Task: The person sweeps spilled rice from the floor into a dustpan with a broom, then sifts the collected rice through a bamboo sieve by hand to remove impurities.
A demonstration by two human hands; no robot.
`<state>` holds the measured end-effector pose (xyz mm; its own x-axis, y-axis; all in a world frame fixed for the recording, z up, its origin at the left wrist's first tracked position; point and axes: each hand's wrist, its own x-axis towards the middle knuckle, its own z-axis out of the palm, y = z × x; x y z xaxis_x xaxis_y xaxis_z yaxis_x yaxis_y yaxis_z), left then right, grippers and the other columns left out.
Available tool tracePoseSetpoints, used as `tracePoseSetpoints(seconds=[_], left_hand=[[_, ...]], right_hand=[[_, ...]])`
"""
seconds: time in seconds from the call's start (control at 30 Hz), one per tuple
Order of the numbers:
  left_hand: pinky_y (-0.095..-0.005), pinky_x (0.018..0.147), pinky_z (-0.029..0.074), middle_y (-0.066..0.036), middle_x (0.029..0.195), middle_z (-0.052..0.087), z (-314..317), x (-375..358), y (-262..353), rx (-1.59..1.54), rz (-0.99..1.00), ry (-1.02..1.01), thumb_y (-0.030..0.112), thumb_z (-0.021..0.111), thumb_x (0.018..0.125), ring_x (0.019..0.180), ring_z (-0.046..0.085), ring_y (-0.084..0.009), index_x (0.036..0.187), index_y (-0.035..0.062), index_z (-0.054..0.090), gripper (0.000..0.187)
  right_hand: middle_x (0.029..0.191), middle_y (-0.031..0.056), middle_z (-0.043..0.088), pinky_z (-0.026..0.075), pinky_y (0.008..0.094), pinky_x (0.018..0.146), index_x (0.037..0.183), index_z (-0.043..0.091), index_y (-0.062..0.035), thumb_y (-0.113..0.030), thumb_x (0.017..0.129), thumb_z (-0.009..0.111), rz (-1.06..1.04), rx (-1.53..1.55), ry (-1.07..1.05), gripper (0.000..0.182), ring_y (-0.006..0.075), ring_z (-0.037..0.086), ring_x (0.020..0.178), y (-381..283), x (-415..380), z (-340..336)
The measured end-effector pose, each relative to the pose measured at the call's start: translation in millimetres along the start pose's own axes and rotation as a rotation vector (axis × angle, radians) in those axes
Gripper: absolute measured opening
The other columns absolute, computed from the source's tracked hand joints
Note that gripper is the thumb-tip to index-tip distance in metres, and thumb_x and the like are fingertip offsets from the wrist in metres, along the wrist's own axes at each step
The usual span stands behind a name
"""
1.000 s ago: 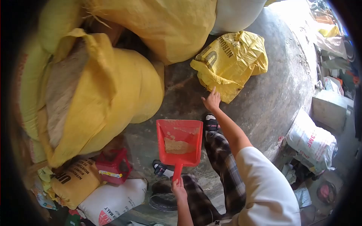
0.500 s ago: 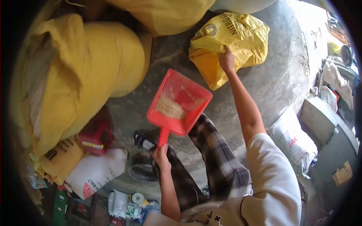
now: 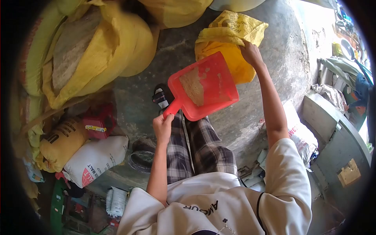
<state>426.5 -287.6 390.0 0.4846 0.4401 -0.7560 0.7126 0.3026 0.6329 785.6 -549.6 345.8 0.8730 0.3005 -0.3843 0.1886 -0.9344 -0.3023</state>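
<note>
One red dustpan (image 3: 213, 84) of tan powder is hanging level with the yellow sack's (image 3: 231, 33) open mouth, the left hand (image 3: 162, 127) clenching its handle while the right hand (image 3: 251, 53) is gripping the sack's rim.

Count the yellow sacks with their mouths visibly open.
2: the large sack at upper left, and the smaller sack held by the right hand. Other yellow sacks are partly out of view, so open mouths may be hidden.

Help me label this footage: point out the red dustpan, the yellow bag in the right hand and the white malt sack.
Red dustpan (image 3: 211, 87): head view, bare inner floor.
Yellow bag (image 3: 222, 35): head view, folded rim.
White malt sack (image 3: 98, 156): head view, printed side.
</note>
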Motion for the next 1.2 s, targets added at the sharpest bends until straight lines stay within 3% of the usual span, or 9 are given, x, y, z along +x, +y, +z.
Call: tracePoseSetpoints(seconds=[0.17, 0.23, 0.4, 0.7, 0.77, 0.9, 1.0, 1.13, 1.2], left_hand=[[-0.0237, 0.071, 0.053, -0.006, 0.078, 0.067, -43.4, -27.5, 57.4, -0.174, -0.137, -0.009, 0.013, 0.062, 0.079, 0.069, 0.063, -0.0111, 0.085, -0.0051, 0.071, 0.021], [-0.0235, 0.066, 0.053, -0.006, 0.078, 0.067, -56.9, -35.5, 64.0, -0.041, -0.132, -0.035, 0.014, 0.062, 0.079, 0.07, 0.063, -0.0101, 0.086, -0.0052, 0.071, 0.023], [-0.0295, 0.054, 0.047, -0.007, 0.052, 0.058, -91.5, -64.2, 80.2, 0.192, 0.009, 0.049, 0.025, 0.062, 0.076, 0.052, 0.061, -0.013, 0.078, 0.0018, 0.071, 0.025], [-0.0352, 0.049, 0.04, -0.015, 0.05, 0.049, -205.7, -177.5, 86.2, 0.319, 0.055, 0.147, 0.027, 0.063, 0.075, 0.045, 0.053, -0.02, 0.071, -0.0012, 0.064, 0.029], [-0.0358, 0.049, 0.039, -0.016, 0.05, 0.049, -228.4, -202.7, 79.3, 0.286, 0.024, 0.193, 0.026, 0.064, 0.075, 0.044, 0.051, -0.0206, 0.072, -0.0016, 0.064, 0.028], [-0.034, 0.048, 0.037, -0.015, 0.051, 0.049, -260.0, -243.7, 63.5, 0.262, -0.026, 0.265, 0.026, 0.064, 0.076, 0.044, 0.049, -0.019, 0.073, -0.0023, 0.064, 0.029], [-0.0311, 0.048, 0.037, -0.013, 0.051, 0.052, -266.1, -275.3, 65.3, 0.212, -0.076, 0.301, 0.022, 0.065, 0.076, 0.047, 0.047, -0.0108, 0.074, -0.0043, 0.064, 0.026], [-0.0273, 0.049, 0.037, -0.005, 0.055, 0.057, -261.4, -291.4, 61.7, 0.034, -0.127, 0.315, 0.017, 0.064, 0.077, 0.052, 0.047, -0.0052, 0.077, -0.0044, 0.067, 0.022], [-0.026, 0.049, 0.037, -0.003, 0.056, 0.057, -246.4, -286.1, 46.0, -0.059, -0.111, 0.303, 0.017, 0.064, 0.078, 0.053, 0.048, -0.0048, 0.079, -0.0038, 0.068, 0.021]], right_hand=[[0.091, 0.0272, 0.063, 0.047, 0.0491, 0.08, 0.115, 0.061, -0.0064, -0.027, 0.088, 0.053, 0.057, -0.036, -0.008, 0.035, 0.043, 0.061, 0.088, -27.7, -59.1, -21.5], [0.09, 0.0274, 0.063, 0.047, 0.049, 0.08, 0.115, 0.061, -0.006, -0.026, 0.088, 0.054, -0.018, 0.035, 0.003, 0.034, 0.0432, 0.06, 0.088, -43.0, -77.7, -32.8], [0.093, 0.0259, 0.063, 0.047, 0.0484, 0.078, 0.113, 0.061, -0.0056, -0.024, 0.087, 0.055, -0.065, 0.024, -0.055, 0.033, 0.043, 0.06, 0.089, -93.2, -109.0, -47.8], [0.1, 0.0266, 0.062, 0.047, 0.0432, 0.081, 0.111, 0.062, -0.0035, -0.023, 0.089, 0.052, -0.017, 0.301, -0.08, 0.031, 0.0433, 0.058, 0.098, -238.0, -164.3, -53.0], [0.1, 0.0218, 0.065, 0.046, 0.0384, 0.082, 0.112, 0.062, -0.0029, -0.021, 0.09, 0.051, -0.103, 0.152, -0.065, 0.031, 0.0353, 0.063, 0.095, -265.8, -170.7, -45.4], [0.099, 0.0268, 0.062, 0.046, 0.0454, 0.083, 0.108, 0.062, -0.0021, -0.026, 0.088, 0.053, -0.226, 0.167, -0.214, 0.032, 0.0452, 0.055, 0.101, -316.0, -164.6, -29.9], [0.104, 0.027, 0.061, 0.046, 0.0462, 0.084, 0.111, 0.061, -0.0036, -0.026, 0.088, 0.054, -0.366, 0.017, -0.253, 0.033, 0.0444, 0.055, 0.103, -351.9, -158.2, -11.9], [0.113, 0.023, 0.06, 0.047, 0.0451, 0.086, 0.12, 0.058, -0.0088, -0.027, 0.087, 0.056, -0.835, 0.142, -0.145, 0.037, 0.0406, 0.059, 0.1, -372.3, -113.6, 40.4], [0.112, 0.022, 0.061, 0.047, 0.0439, 0.087, 0.119, 0.058, -0.0075, -0.029, 0.087, 0.057, -0.794, 0.054, -0.3, 0.039, 0.0393, 0.059, 0.1, -393.3, -117.5, 25.8]])
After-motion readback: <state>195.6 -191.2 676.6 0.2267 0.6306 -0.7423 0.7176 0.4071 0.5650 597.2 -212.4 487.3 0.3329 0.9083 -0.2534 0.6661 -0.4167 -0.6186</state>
